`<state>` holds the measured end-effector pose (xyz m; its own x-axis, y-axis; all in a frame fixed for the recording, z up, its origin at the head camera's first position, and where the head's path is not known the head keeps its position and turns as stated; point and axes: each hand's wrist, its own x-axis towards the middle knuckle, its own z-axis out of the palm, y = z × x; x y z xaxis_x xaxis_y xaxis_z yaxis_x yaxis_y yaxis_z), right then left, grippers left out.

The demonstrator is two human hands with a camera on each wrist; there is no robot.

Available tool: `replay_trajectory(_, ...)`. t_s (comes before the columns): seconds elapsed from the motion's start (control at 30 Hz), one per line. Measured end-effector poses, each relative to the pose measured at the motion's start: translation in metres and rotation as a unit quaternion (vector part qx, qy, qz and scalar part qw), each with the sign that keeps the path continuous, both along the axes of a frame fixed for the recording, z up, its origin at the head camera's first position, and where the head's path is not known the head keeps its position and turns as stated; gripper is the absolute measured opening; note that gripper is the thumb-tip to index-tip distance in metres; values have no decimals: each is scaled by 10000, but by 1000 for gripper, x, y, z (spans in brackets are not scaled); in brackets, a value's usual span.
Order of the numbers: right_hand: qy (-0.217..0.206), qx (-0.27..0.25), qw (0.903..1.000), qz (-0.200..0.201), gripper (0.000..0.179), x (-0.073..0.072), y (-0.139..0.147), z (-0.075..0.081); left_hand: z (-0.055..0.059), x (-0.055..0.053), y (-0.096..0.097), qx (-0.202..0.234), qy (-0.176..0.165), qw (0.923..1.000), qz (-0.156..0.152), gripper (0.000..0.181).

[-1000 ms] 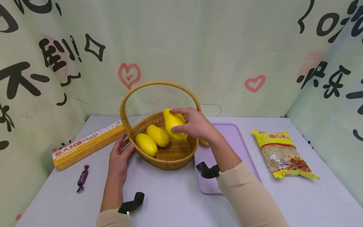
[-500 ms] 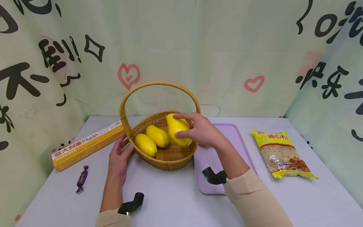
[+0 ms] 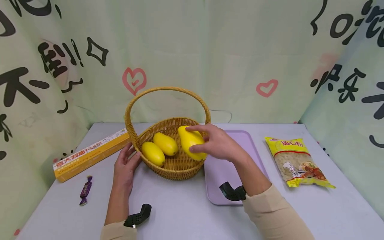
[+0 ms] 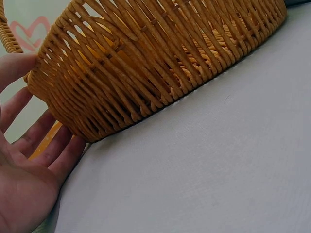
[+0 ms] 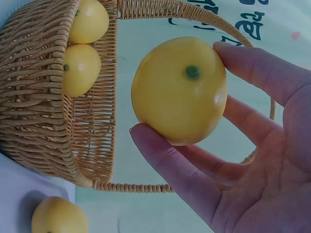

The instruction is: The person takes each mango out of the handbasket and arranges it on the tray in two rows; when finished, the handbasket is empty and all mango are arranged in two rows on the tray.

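Observation:
In the head view, my right hand [image 3: 217, 141] holds a yellow pear-shaped fruit [image 3: 189, 141] between thumb and fingertips, over the right side of a wicker basket [image 3: 180, 174] with a tall arched handle. The right wrist view shows the held fruit [image 5: 180, 92] end on, with a green dot on it. Two similar yellow fruits [image 3: 165, 144] lie inside the basket at its left. My left hand [image 3: 124, 168] touches the basket's outer left side; in the left wrist view its fingers [image 4: 43, 141] lie fairly straight against the weave.
A lilac tray [image 3: 222, 180] lies right of the basket, and another yellow fruit [image 5: 59, 216] shows beside the basket in the right wrist view. A macaroni bag [image 3: 297, 161] is at far right. A pasta box [image 3: 93, 155] and purple-wrapped candy [image 3: 86, 190] lie at left.
My right hand has carried the held fruit to the right and lower, toward the basket's right rim. The left hand stays against the basket's left side.

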<state>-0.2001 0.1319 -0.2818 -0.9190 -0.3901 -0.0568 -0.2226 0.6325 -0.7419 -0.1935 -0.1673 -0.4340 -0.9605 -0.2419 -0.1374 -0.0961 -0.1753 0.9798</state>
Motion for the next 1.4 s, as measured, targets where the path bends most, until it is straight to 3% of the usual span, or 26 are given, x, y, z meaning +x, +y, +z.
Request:
replay_trajectory(0.9,48,383,9988,-286,58,19,38,1,-2,0,0,16,-3,10000,24,65)
replay_trajectory(1.4,89,356,9987,-359,60,20,61,-1,0,0,1,-15,-8,10000,31,65)
